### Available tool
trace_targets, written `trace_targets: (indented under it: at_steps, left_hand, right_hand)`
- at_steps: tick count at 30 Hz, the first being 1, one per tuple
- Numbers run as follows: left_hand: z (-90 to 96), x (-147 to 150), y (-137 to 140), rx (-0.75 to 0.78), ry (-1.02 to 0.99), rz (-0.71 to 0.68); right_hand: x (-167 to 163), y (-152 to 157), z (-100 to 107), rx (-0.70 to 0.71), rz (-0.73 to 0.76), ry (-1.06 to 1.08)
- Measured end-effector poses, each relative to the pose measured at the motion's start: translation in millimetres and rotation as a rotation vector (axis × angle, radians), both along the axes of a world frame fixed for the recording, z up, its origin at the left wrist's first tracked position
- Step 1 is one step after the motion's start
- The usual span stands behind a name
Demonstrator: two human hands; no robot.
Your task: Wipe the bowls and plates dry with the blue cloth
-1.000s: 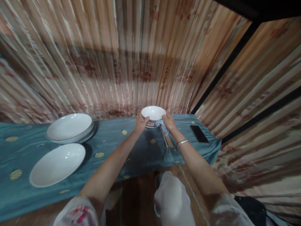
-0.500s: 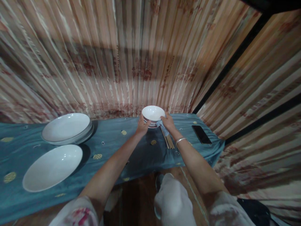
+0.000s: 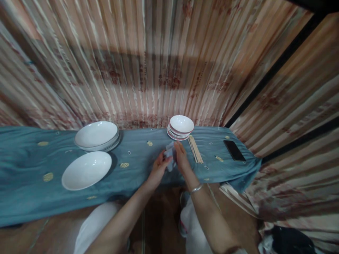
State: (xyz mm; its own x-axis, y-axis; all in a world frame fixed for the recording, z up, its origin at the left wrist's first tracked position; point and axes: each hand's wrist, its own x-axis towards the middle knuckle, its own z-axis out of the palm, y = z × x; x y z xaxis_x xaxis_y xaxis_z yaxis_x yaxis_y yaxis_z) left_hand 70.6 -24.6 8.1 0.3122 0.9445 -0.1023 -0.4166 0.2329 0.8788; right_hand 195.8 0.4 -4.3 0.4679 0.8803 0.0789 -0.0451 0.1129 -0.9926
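Both my hands are closed on a crumpled light-blue cloth (image 3: 171, 155) above the front part of the table. My left hand (image 3: 159, 166) grips it from the left, and my right hand (image 3: 181, 157), below a silver bracelet, presses it from the right. Just beyond them a stack of small white bowls (image 3: 181, 125) with reddish rims stands against the curtain, its top bowl tilted a little. A bundle of wooden chopsticks (image 3: 195, 150) lies to the right of my right hand, beside the bowls.
On the left are a stack of large white plates (image 3: 96, 134) and, in front, one oval white dish (image 3: 87, 170). A black phone (image 3: 234, 150) lies at the right end of the teal tablecloth (image 3: 137, 151). A pleated curtain (image 3: 159, 63) hangs behind, and a dark pole (image 3: 275, 67) slants at right.
My hands have let go of the bowl on the stack and come back towards me with the cloth, now gripped by both. The view has shifted left.
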Motion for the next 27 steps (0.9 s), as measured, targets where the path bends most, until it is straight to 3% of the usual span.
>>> trace_targets:
  at_steps: [5, 9, 12, 16, 19, 23, 27]
  left_hand:
    - [-15.6, -35.2, -10.3, -0.116, 0.005, 0.217]
    - [-17.3, -57.4, -3.2, -0.159, 0.016, 0.232]
    - [-8.2, -67.9, 1.4, -0.179, -0.032, 0.267]
    - [-2.3, -75.5, 4.5, -0.276, -0.032, 0.173]
    - [-9.6, -77.4, 6.8, -0.212, 0.013, 0.147]
    - [-21.9, -78.1, 12.3, -0.084, 0.109, 0.228]
    - [-20.4, -78.3, 14.9, -0.114, 0.063, 0.239]
  right_hand:
    - [-43.1, -14.1, -9.3, -0.077, 0.163, 0.36]
    - [-43.9, -18.7, -3.6, -0.089, 0.272, 0.42]
    - [-40.0, -12.3, -0.2, -0.151, 0.248, 0.449]
    - [-36.7, 0.7, 1.0, -0.172, 0.208, 0.5]
    - [-37.2, 5.4, 2.3, -0.165, 0.249, 0.549]
    - [-41.2, 2.2, 10.2, -0.166, 0.406, 0.555]
    - [-44.9, -5.1, 22.4, -0.148, 0.486, 0.492]
